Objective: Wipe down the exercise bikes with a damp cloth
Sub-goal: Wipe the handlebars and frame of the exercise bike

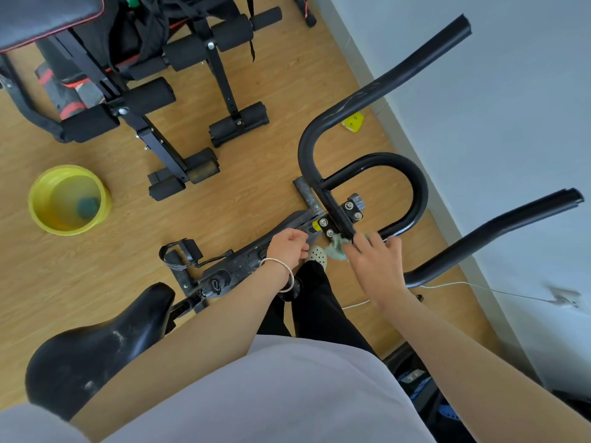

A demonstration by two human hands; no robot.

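A black exercise bike stands below me, with its curved handlebar (412,174), bolted clamp plate (339,219), dusty frame (256,257) and black saddle (96,343). My right hand (377,266) presses a small pale-green cloth (337,249) against the stem just under the clamp plate. My left hand (289,246), a silver bangle on its wrist, grips the frame right beside the clamp, fingers curled around the edge.
A yellow basin (68,199) of water with a green sponge sits on the wooden floor at left. A black weight bench (153,100) with foam rollers stands behind. The white wall (495,107) runs along the right, a white cable (447,284) trailing near it.
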